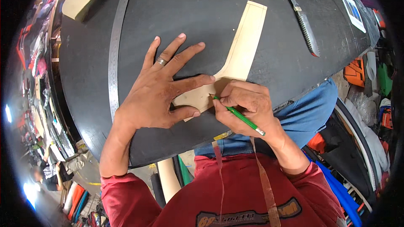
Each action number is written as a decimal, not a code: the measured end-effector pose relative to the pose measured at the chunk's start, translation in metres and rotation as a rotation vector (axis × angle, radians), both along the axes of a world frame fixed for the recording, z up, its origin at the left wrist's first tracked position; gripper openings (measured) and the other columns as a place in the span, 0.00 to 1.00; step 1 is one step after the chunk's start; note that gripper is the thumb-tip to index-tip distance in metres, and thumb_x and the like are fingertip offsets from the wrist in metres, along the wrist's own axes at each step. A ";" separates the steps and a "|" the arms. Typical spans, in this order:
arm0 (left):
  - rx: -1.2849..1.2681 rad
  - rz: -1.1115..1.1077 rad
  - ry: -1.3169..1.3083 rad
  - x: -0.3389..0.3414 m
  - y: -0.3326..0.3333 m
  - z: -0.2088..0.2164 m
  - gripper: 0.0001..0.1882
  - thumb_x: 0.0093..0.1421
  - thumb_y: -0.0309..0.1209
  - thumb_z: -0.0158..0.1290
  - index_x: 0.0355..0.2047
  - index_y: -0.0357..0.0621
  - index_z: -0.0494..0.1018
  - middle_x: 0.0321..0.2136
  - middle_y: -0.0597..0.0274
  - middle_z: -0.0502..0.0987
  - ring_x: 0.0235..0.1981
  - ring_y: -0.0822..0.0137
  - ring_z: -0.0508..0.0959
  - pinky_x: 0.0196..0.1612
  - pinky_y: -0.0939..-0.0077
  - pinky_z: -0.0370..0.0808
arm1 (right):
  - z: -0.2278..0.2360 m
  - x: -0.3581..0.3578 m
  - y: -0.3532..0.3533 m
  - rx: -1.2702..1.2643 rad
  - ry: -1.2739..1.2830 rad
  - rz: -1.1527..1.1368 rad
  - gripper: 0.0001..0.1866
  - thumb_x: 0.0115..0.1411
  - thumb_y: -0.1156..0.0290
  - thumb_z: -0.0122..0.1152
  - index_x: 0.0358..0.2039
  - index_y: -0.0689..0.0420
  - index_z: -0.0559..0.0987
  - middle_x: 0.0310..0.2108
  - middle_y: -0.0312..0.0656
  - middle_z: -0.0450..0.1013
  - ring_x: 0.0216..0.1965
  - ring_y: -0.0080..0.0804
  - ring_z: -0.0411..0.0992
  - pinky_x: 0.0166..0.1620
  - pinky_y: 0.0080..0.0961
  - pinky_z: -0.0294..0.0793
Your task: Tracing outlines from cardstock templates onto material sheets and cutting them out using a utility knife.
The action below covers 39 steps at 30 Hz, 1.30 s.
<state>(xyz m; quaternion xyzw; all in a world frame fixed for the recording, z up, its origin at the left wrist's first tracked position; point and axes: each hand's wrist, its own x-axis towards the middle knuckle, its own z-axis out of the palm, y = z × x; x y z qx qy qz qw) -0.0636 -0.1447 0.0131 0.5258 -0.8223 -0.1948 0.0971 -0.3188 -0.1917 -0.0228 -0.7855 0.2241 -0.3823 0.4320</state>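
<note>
Red shirt (244, 178): sat behind left hand (153, 90) and right hand (248, 103).
Black bench (181, 0): lay beneath both.
Beige piece (241, 52): lay under both.
Left hand: lay splayed, probably to steady the piece.
Right hand: pinched a green pencil (244, 119) low, likely for control.

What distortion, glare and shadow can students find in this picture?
Head view: the grey ruler bows into an arc, white glare flares at the left rim, a pale sheen lies on the dark table, and shadow darkens the tan piece beside the right hand.
</note>
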 end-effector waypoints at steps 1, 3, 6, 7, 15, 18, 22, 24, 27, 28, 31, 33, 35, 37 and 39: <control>0.001 -0.004 0.007 0.000 -0.001 0.000 0.37 0.44 0.55 0.73 0.59 0.72 0.85 0.79 0.57 0.60 0.83 0.45 0.49 0.81 0.33 0.34 | -0.001 -0.001 0.000 0.001 0.013 -0.003 0.09 0.54 0.85 0.74 0.27 0.61 0.79 0.24 0.40 0.76 0.22 0.30 0.75 0.24 0.26 0.72; 0.002 -0.009 0.015 0.000 -0.001 0.000 0.37 0.44 0.54 0.73 0.59 0.72 0.85 0.79 0.58 0.60 0.83 0.45 0.49 0.81 0.33 0.34 | -0.001 -0.002 0.000 0.002 0.026 -0.007 0.09 0.54 0.85 0.74 0.27 0.61 0.79 0.24 0.40 0.76 0.22 0.30 0.75 0.24 0.26 0.71; 0.000 -0.008 0.001 0.000 0.000 -0.001 0.38 0.44 0.55 0.74 0.59 0.73 0.85 0.79 0.58 0.60 0.83 0.45 0.48 0.81 0.34 0.34 | 0.000 -0.001 0.001 -0.027 0.069 -0.011 0.09 0.54 0.85 0.74 0.27 0.61 0.79 0.24 0.39 0.75 0.21 0.30 0.74 0.24 0.27 0.70; -0.006 -0.007 0.001 0.000 0.000 -0.001 0.38 0.44 0.55 0.74 0.59 0.73 0.85 0.79 0.58 0.60 0.83 0.46 0.49 0.81 0.34 0.34 | 0.000 -0.001 0.000 -0.027 0.054 -0.003 0.09 0.54 0.85 0.74 0.27 0.61 0.79 0.24 0.40 0.75 0.21 0.30 0.74 0.24 0.27 0.70; -0.009 -0.004 0.008 -0.001 0.000 0.000 0.38 0.44 0.54 0.74 0.59 0.73 0.85 0.79 0.57 0.61 0.82 0.44 0.50 0.81 0.34 0.35 | -0.002 -0.001 -0.001 -0.041 0.012 -0.003 0.11 0.54 0.85 0.74 0.26 0.61 0.78 0.25 0.41 0.75 0.22 0.31 0.75 0.24 0.26 0.71; -0.017 -0.006 0.006 -0.001 -0.001 0.001 0.38 0.44 0.54 0.74 0.59 0.72 0.85 0.79 0.56 0.61 0.82 0.44 0.50 0.81 0.34 0.35 | -0.002 -0.002 -0.001 -0.041 0.039 0.010 0.11 0.54 0.85 0.74 0.25 0.61 0.78 0.25 0.41 0.76 0.22 0.31 0.75 0.24 0.26 0.71; -0.015 -0.003 0.001 -0.001 0.000 0.001 0.38 0.44 0.54 0.74 0.59 0.72 0.85 0.79 0.56 0.61 0.82 0.45 0.50 0.81 0.34 0.35 | -0.002 -0.003 0.000 -0.039 0.039 0.005 0.11 0.54 0.85 0.74 0.25 0.61 0.77 0.25 0.41 0.76 0.22 0.31 0.75 0.24 0.26 0.71; -0.014 -0.003 -0.003 -0.001 0.000 0.000 0.38 0.44 0.54 0.74 0.59 0.72 0.85 0.79 0.56 0.61 0.82 0.45 0.50 0.81 0.34 0.35 | -0.002 -0.003 0.000 -0.035 0.046 0.002 0.11 0.54 0.86 0.74 0.25 0.61 0.77 0.25 0.41 0.76 0.22 0.31 0.75 0.24 0.26 0.71; -0.019 -0.003 -0.001 -0.001 0.001 -0.001 0.38 0.44 0.55 0.74 0.59 0.71 0.85 0.79 0.57 0.61 0.82 0.45 0.50 0.81 0.34 0.35 | -0.001 -0.002 0.001 -0.027 0.051 0.000 0.11 0.54 0.86 0.74 0.25 0.61 0.77 0.24 0.41 0.76 0.21 0.31 0.75 0.24 0.26 0.71; -0.021 -0.004 0.001 -0.001 0.000 -0.001 0.38 0.44 0.55 0.74 0.59 0.72 0.85 0.79 0.57 0.61 0.82 0.45 0.50 0.81 0.34 0.35 | -0.002 -0.002 0.000 -0.032 0.041 0.004 0.11 0.53 0.86 0.74 0.25 0.61 0.77 0.24 0.41 0.76 0.21 0.31 0.75 0.24 0.26 0.71; -0.021 -0.005 0.001 -0.001 0.000 -0.001 0.39 0.43 0.56 0.74 0.59 0.73 0.85 0.79 0.58 0.61 0.82 0.45 0.50 0.81 0.34 0.35 | -0.002 -0.002 -0.001 -0.045 0.039 0.012 0.11 0.53 0.86 0.74 0.25 0.61 0.77 0.24 0.40 0.75 0.21 0.31 0.75 0.24 0.27 0.71; -0.019 -0.005 -0.003 -0.001 -0.001 -0.001 0.39 0.43 0.56 0.74 0.59 0.73 0.85 0.79 0.58 0.61 0.82 0.45 0.50 0.81 0.34 0.35 | -0.003 -0.003 -0.001 -0.053 0.046 0.016 0.11 0.53 0.86 0.74 0.24 0.60 0.77 0.24 0.40 0.75 0.21 0.31 0.75 0.24 0.27 0.71; -0.022 -0.002 -0.015 -0.001 0.000 -0.001 0.39 0.42 0.56 0.74 0.59 0.74 0.85 0.79 0.58 0.61 0.82 0.45 0.50 0.82 0.34 0.35 | -0.004 -0.002 -0.001 -0.060 0.039 0.032 0.11 0.52 0.86 0.74 0.24 0.60 0.77 0.23 0.40 0.75 0.21 0.32 0.75 0.24 0.27 0.71; -0.017 0.004 -0.011 -0.002 0.000 0.000 0.39 0.42 0.56 0.74 0.59 0.74 0.85 0.79 0.58 0.61 0.82 0.45 0.50 0.82 0.34 0.35 | -0.005 -0.001 -0.001 -0.063 0.033 0.025 0.11 0.52 0.86 0.74 0.24 0.60 0.77 0.23 0.40 0.75 0.21 0.32 0.75 0.24 0.28 0.72; -0.014 0.010 -0.007 -0.002 0.000 0.000 0.39 0.41 0.56 0.74 0.59 0.74 0.85 0.78 0.58 0.62 0.82 0.45 0.51 0.82 0.34 0.35 | -0.004 -0.002 -0.001 -0.068 0.028 0.017 0.11 0.52 0.86 0.74 0.24 0.60 0.78 0.23 0.40 0.75 0.21 0.32 0.75 0.24 0.28 0.72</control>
